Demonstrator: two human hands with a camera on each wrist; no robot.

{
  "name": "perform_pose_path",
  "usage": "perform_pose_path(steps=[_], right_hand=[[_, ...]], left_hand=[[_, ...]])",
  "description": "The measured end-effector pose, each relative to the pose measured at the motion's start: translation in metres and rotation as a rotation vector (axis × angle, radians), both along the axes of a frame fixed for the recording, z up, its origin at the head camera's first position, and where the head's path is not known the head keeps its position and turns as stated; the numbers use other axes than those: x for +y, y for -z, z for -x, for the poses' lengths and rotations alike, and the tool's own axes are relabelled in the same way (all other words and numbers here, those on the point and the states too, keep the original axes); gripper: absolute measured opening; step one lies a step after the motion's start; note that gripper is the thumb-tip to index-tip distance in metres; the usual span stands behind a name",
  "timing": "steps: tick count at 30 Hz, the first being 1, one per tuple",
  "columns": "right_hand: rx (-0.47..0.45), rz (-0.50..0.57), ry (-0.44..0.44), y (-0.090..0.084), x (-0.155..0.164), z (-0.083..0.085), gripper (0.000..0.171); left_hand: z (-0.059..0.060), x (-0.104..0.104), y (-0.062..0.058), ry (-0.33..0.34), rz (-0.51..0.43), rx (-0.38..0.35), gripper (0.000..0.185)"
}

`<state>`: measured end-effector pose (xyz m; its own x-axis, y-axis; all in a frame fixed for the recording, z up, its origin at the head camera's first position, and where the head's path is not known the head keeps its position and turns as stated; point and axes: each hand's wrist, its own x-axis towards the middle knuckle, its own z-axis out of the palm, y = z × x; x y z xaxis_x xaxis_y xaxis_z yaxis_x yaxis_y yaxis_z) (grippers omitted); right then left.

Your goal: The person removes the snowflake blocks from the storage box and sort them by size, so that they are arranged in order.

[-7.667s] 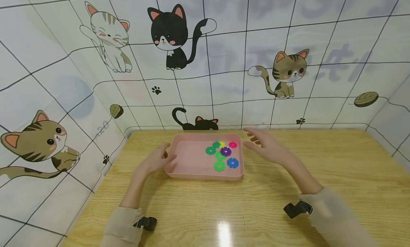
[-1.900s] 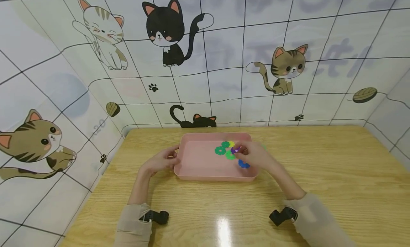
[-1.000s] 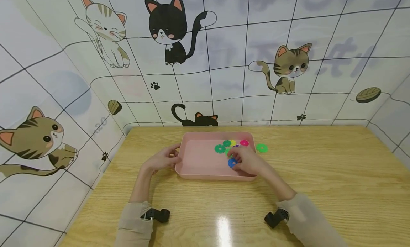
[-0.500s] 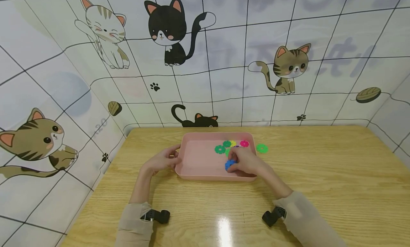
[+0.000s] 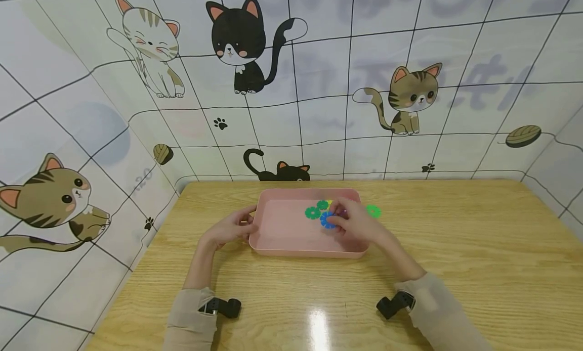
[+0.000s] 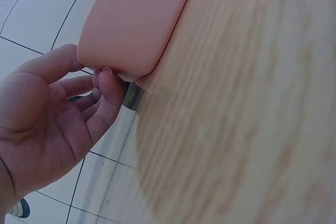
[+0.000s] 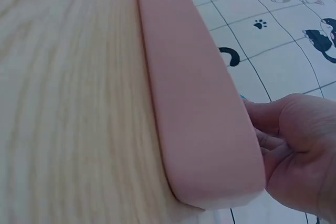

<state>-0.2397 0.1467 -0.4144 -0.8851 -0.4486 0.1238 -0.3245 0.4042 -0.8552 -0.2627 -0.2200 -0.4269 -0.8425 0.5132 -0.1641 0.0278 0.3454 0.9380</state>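
Observation:
A shallow pink tray (image 5: 282,229) sits on the table. My left hand (image 5: 230,227) grips its left end; in the left wrist view, the thumb and fingers of that hand (image 6: 58,103) meet the tray's end wall (image 6: 131,19). Inside the tray's right half, my right hand (image 5: 357,222) pinches a blue notched plastic disc (image 5: 327,220). Two dark green discs, one (image 5: 313,213) nearer and one (image 5: 322,205) farther back, lie left of it. A sliver of a yellow disc (image 5: 330,203) shows behind my fingers, which cover the other pieces. The tray wall (image 7: 199,87) hides my right fingertips in the right wrist view.
A light green disc (image 5: 374,211) lies on the wooden table (image 5: 455,239) just right of the tray. Behind the table rises a wall covering (image 5: 319,123) printed with cats and grid lines.
The tray has shifted right since the earliest frame, and a light green disc has left it for the table. My right hand has taken the blue disc, drawn it left, then moved it farther back.

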Motion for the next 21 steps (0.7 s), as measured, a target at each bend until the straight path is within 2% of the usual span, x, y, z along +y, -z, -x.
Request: perform_pose_path(steps=[4, 8, 21], right_hand=[[0.031, 0.038, 0.040, -0.005, 0.010, 0.002, 0.013], [0.044, 0.007, 0.102, -0.008, 0.023, 0.004, 0.016], [0.007, 0.003, 0.231, -0.013, 0.072, 0.007, 0.019]], left_hand=[[0.000, 0.000, 0.000, 0.000, 0.006, -0.001, 0.070], [-0.001, 0.001, -0.001, -0.007, 0.014, -0.008, 0.069], [-0.001, 0.002, -0.003, -0.012, 0.021, -0.015, 0.070]])
